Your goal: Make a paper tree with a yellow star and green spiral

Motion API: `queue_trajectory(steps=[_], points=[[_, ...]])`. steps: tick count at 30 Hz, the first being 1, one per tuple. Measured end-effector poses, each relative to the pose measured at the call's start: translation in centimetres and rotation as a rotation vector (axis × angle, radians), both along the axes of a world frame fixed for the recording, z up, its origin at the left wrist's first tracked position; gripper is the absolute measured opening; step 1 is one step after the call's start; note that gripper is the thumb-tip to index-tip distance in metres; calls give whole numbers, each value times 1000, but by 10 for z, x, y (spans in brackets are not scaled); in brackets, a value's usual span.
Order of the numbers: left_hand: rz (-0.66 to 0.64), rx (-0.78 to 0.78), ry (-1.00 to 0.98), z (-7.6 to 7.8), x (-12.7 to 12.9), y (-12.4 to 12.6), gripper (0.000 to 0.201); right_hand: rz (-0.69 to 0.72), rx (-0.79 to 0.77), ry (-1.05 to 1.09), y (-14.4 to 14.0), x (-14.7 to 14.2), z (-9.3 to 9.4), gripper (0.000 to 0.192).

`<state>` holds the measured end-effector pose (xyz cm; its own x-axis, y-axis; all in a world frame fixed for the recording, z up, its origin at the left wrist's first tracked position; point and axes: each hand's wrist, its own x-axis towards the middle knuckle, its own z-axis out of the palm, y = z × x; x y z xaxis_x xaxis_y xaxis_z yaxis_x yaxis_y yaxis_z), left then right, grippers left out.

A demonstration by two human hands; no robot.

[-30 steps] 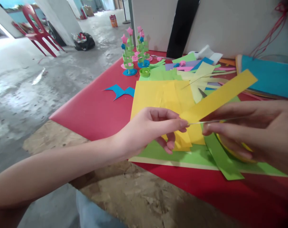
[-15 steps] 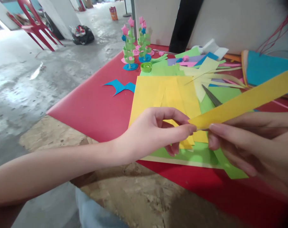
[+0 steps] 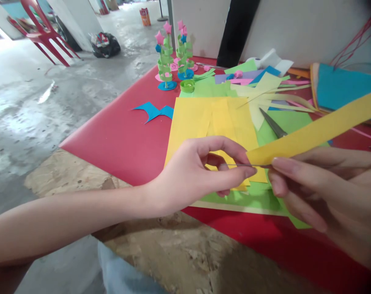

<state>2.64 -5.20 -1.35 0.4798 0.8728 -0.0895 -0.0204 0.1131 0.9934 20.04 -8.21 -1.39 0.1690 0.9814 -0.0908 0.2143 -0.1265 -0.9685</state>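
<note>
My left hand (image 3: 200,173) pinches the near end of a long yellow paper strip (image 3: 323,124) together with a thin metal rod (image 3: 262,166). The rod lies level, and its tip sticks out past my left thumb. Opposite, my right hand (image 3: 323,183) grips the rod between thumb and fingers, close under the strip. The strip slants up to the right, out of the frame. Beneath my hands lie yellow paper sheets (image 3: 190,118) on green paper (image 3: 296,122). A dark pointed blade (image 3: 273,123) rests behind the strip, its other end hidden.
Paper plants (image 3: 165,61) with pink stars stand at the back beside a green paper coil (image 3: 187,85). A blue paper scrap (image 3: 155,112) lies left on the red table cover (image 3: 121,139). Loose strips and a blue sheet (image 3: 345,87) are at back right. A red chair (image 3: 46,34) stands beyond.
The rod's tip now shows further left, past my left thumb. Both hands have shifted only slightly, the strip's near end moving a little right.
</note>
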Motion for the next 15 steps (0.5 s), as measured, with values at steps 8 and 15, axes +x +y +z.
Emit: queue_trajectory(steps=[8,15], points=[[30,20,6,2,2,-2,11,-7,41,34,-1,-11,12,16],[12,-69,-71,2,3,-2,11,-57,-64,-32,-5,-13,19,16]])
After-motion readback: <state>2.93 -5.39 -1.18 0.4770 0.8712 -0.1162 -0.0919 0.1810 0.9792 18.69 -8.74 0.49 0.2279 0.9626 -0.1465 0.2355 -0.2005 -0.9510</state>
